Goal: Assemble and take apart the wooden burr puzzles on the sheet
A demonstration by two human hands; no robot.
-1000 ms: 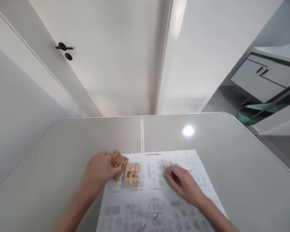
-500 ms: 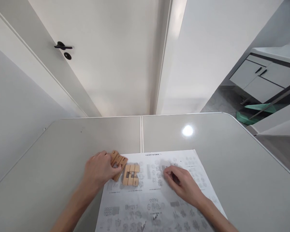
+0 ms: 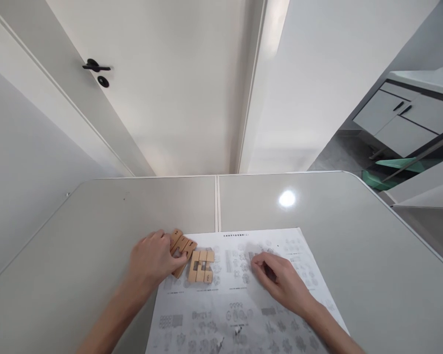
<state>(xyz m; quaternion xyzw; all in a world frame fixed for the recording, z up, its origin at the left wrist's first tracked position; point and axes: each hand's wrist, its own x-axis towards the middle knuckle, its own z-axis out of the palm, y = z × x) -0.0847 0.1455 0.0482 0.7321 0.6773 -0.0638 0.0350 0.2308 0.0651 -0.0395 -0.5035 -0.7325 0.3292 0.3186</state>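
My left hand (image 3: 151,255) is closed around a group of darker wooden puzzle blocks (image 3: 187,244), its thumb at their near side and its fingers at their left. The numbers 2, 1 and what looks like 3 mark their tops; my hand covers part of them. Just right of these, lighter wooden blocks (image 3: 202,256) lie joined in a squarish shape with gaps, on a printed sheet of paper (image 3: 239,295). My right hand (image 3: 278,278) rests on the sheet, fingers curled and thumb against them, with nothing visible in it.
The sheet, covered in small grey diagrams, lies on a pale grey table (image 3: 354,236) with a seam down its middle. Beyond the far edge stands a white door with a black handle (image 3: 96,66). A white cabinet (image 3: 402,110) is at the far right.
The view has shifted very slightly. Both hands and the wooden blocks keep the same places relative to the sheet.
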